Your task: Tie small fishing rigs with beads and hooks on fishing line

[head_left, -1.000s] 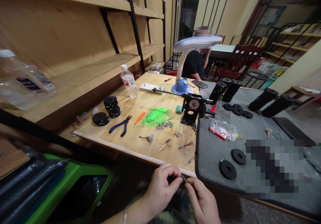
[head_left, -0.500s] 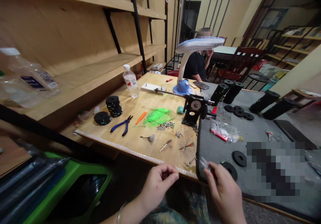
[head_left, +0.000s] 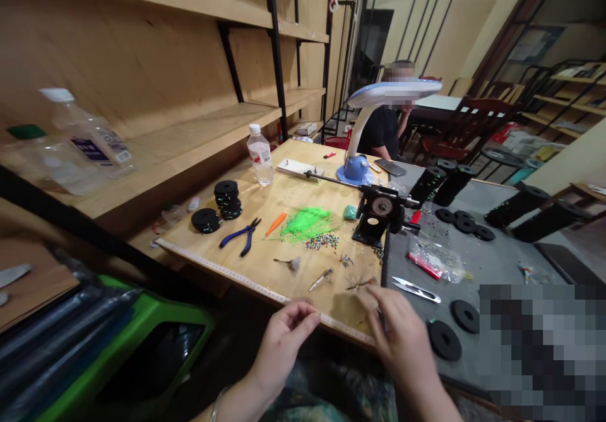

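Observation:
My left hand hovers just in front of the wooden table's front edge, thumb and fingers curled into a pinch; what they hold is too small to name. My right hand reaches over the same edge with its fingers stretched forward and nothing in them, the fingertips beside a small feathered hook piece. Metal snips lie on the grey mat just beyond that hand. Another small metal piece and a feather tuft lie on the wood between my hands.
Further back lie green strands, beads, blue pliers, an orange tool, black spools, a water bottle, a black winder and a blue lamp. Black discs dot the mat. A person sits beyond.
My hands have parted. The right hand moved to the mat, left the snips lying there, then came back left to the wooden edge. The left hand stayed pinched.

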`<action>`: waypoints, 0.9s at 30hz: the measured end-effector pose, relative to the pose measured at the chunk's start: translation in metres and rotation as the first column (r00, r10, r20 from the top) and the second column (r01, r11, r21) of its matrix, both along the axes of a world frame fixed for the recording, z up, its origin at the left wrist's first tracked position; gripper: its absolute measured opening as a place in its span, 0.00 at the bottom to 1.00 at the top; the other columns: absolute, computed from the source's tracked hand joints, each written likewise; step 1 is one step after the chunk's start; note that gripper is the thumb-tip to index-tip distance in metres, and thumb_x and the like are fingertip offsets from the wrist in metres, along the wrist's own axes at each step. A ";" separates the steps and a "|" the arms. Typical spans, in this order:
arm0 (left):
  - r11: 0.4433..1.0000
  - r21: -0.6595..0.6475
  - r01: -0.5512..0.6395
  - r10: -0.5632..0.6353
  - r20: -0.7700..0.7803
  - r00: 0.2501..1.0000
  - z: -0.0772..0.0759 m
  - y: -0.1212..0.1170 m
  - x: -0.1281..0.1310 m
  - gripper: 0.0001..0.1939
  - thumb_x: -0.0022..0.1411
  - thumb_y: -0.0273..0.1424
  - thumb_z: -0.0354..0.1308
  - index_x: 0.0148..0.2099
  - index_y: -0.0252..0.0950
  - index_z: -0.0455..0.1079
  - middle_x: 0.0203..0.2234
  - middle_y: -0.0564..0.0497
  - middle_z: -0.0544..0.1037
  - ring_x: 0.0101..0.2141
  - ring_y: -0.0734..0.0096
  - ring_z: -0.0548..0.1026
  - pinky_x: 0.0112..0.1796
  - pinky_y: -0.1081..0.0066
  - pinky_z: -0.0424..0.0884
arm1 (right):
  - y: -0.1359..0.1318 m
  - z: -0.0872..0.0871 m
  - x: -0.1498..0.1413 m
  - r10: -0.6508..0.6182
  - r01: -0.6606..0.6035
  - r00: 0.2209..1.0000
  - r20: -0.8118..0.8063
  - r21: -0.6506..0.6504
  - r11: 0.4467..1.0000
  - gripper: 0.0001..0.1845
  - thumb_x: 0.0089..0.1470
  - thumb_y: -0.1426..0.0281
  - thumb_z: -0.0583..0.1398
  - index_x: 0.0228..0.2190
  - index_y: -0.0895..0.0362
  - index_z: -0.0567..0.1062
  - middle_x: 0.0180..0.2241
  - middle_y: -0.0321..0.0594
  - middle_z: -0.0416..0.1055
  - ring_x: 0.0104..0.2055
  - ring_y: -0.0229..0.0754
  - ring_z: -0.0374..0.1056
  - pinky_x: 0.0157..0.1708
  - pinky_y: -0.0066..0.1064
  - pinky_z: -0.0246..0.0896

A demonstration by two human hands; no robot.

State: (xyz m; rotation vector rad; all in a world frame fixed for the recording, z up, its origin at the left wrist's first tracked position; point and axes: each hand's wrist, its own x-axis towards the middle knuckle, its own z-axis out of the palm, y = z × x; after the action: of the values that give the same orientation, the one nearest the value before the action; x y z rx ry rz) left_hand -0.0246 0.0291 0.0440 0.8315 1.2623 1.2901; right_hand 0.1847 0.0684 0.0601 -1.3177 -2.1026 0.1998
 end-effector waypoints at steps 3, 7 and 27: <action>1.000 0.005 -0.020 0.020 0.029 0.999 -0.003 0.001 -0.003 0.10 0.51 0.36 0.66 0.28 0.33 0.74 0.34 0.49 0.75 0.37 0.66 0.72 0.41 0.72 0.66 | -0.019 -0.001 -0.046 0.077 -0.202 0.919 -0.386 -0.296 0.934 0.14 0.60 0.66 0.55 0.46 0.55 0.72 0.40 0.46 0.77 0.39 0.45 0.75 0.31 0.29 0.71; 1.000 0.018 -0.016 0.015 0.057 0.998 -0.005 0.001 -0.007 0.09 0.53 0.35 0.64 0.28 0.34 0.73 0.29 0.51 0.73 0.33 0.69 0.71 0.37 0.73 0.66 | -0.019 -0.015 -0.076 0.048 -0.389 0.818 -0.574 -0.489 0.781 0.11 0.60 0.64 0.57 0.41 0.56 0.73 0.30 0.39 0.77 0.31 0.42 0.74 0.29 0.28 0.69; 0.962 0.273 -0.010 0.137 -0.450 0.883 -0.021 -0.010 -0.054 0.06 0.62 0.31 0.55 0.33 0.35 0.70 0.30 0.50 0.75 0.33 0.69 0.73 0.35 0.72 0.67 | 0.008 -0.024 -0.086 0.226 -0.135 0.967 0.116 -0.519 0.844 0.08 0.56 0.73 0.56 0.27 0.55 0.73 0.23 0.38 0.76 0.26 0.42 0.73 0.25 0.26 0.53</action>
State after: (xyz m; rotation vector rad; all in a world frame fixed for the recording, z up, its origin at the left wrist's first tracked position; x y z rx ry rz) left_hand -0.0784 0.0186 0.0234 1.3577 1.5264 1.3877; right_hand 0.0990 0.0763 0.0362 -1.4647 -2.4269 0.7990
